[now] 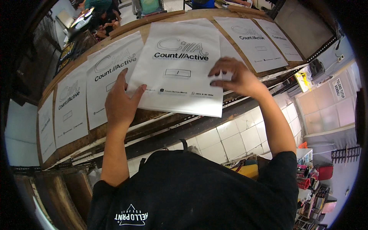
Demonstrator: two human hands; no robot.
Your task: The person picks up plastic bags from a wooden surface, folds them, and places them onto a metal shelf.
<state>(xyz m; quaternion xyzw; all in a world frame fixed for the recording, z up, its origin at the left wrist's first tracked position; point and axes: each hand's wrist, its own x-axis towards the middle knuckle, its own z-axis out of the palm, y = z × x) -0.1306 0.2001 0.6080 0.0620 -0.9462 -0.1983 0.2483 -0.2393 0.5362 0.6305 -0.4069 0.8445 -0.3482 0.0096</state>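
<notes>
i find the front white sheet (178,66) over the tabletop (97,134), long axis running near to far; left hand (122,100) spread at its left edge; right hand (237,78), grip parted, over its right edge.

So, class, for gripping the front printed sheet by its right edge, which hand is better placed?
Probably the right hand: it is at the right edge of the front printed sheet, thumb and fingers parted. The left hand is across at the opposite edge.
</notes>
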